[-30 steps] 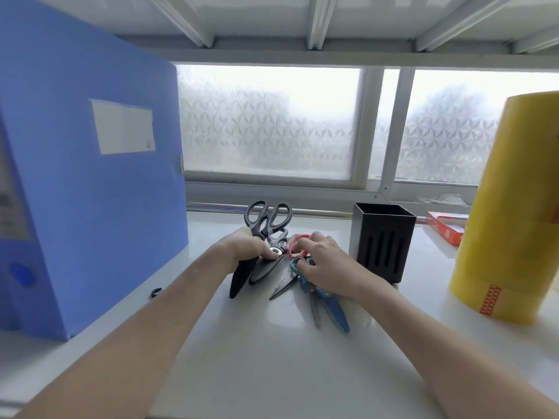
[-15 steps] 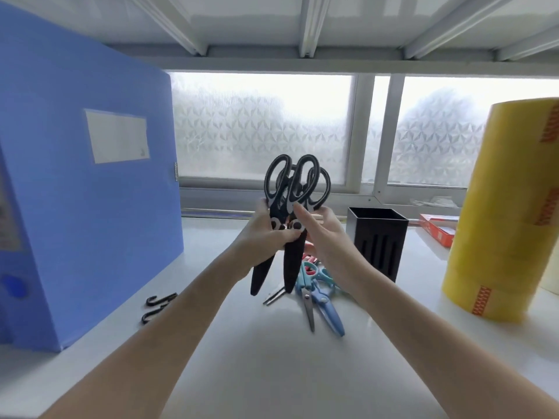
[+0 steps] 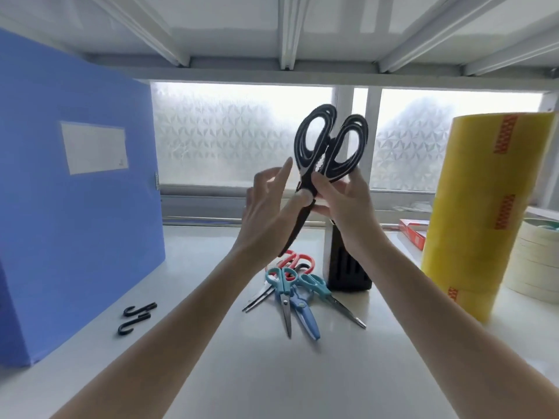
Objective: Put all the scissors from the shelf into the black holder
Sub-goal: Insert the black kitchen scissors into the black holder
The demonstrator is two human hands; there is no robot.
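1. Black-handled scissors [image 3: 328, 158], what looks like two pairs stacked, are up in the air over the middle of the shelf [image 3: 272, 373], handles up, blades pointing down and left.
2. Your right hand [image 3: 348, 207] has its fingers clenched on the stack just under the handle loops. Your left hand [image 3: 269, 213] only pinches the blade area between thumb and a finger; the other fingers are released and spread.
3. Risk: with one firm grip on two stacked pairs, the loose one could slide out and drop onto the pile below.
4. Risk: left thumb sits against the blade section. If the blades shift, it gets nipped.
5. Black holder [image 3: 348, 267] stands toward the back edge of the shelf, right of centre, mostly hidden behind your right wrist. Can't see its opening, so can't tell what's inside.
6. Risk: your forearm blocks the view of the holder mouth, so tips may catch the rim and tip the holder toward the yellow tape stack [image 3: 484, 207].
7. Left on the shelf, just beside the holder's left: red scissors [image 3: 298, 261], teal scissors [image 3: 320, 287], blue scissors [image 3: 298, 306], overlapping. Lifting one may drag another.
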